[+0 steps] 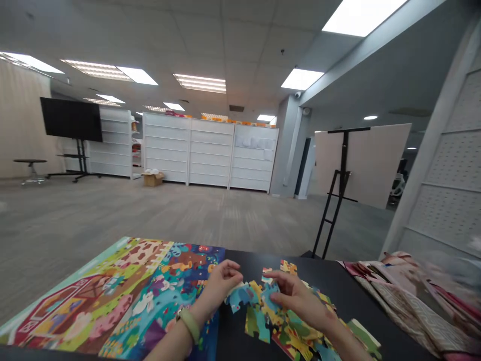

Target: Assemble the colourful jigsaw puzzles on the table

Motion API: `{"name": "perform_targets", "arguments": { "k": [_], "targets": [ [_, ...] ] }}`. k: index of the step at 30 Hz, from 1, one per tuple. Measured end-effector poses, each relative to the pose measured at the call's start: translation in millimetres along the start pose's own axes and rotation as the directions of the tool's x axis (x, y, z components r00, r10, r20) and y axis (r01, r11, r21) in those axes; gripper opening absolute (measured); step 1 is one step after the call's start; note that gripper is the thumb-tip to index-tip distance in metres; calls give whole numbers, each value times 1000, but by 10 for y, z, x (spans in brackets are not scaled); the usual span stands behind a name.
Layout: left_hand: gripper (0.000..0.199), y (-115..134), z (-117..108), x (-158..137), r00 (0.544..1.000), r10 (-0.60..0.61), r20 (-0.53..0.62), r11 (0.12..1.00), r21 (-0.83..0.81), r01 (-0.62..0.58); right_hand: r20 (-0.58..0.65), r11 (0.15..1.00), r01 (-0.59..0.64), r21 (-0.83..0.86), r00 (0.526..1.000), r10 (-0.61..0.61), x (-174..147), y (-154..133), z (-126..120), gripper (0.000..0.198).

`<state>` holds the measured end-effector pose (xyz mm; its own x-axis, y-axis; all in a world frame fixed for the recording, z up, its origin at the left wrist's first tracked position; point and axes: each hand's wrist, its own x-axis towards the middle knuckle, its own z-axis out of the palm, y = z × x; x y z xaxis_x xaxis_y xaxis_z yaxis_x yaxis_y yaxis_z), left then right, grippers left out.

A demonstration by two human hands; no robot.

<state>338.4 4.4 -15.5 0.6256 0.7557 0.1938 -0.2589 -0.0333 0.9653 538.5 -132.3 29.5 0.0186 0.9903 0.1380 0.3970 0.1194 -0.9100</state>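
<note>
My left hand (221, 281) is curled, with thumb and fingertips close together, beside a blue jigsaw puzzle piece (241, 296). Whether it grips anything is hidden. Across from it, my right hand (298, 296) pinches another blue puzzle piece (269, 296) between thumb and fingers, over the loose pile. Several puzzle pieces in yellow, green and blue (298, 338) lie heaped on the black table under and around my right hand. Under my left forearm is a colourful picture sheet (143, 301) with a red barn and animals.
The black table (240, 258) has a bunched patterned cloth (417, 301) at its right side. Beyond stand a black easel-like stand (334, 200) with a pale board, white shelving (210, 153), a cardboard box (153, 179), a screen on a stand (71, 119) and a stool (30, 162).
</note>
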Motion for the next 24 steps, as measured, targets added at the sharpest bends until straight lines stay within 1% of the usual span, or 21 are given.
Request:
{"name": "perform_targets", "arguments": {
  "k": [2,4,5,7,9,11,14,19,24],
  "targets": [
    [58,29,-53,13,999,30,-43,999,-31,-31,40,990,-11,141,999,5,87,-27,308,74],
    [57,66,-91,9,996,55,-75,997,-47,-59,49,973,-38,228,998,28,163,20,573,85],
    [56,80,-103,5,994,65,-88,996,-49,-69,37,969,-43,243,999,35,191,67,673,86],
    [54,91,-110,0,992,75,-102,995,-51,-81,9,968,-38,249,999,37,219,180,795,84],
    [52,75,-95,4,993,72,-98,995,-55,-77,-6,967,-24,254,1000,27,205,274,832,78],
    [51,46,-67,13,995,60,-83,996,-65,-66,-13,966,-14,259,1000,18,165,310,822,71],
    [48,18,-27,22,996,45,-73,995,-80,-51,-11,962,-13,273,1000,17,116,265,806,65],
    [43,43,3,-1,993,61,-97,994,-82,-69,59,922,-21,387,998,-2,108,194,871,64],
    [39,81,34,-39,991,78,-111,993,-75,-86,59,911,5,412,998,-33,99,215,912,53]
  ]
}}
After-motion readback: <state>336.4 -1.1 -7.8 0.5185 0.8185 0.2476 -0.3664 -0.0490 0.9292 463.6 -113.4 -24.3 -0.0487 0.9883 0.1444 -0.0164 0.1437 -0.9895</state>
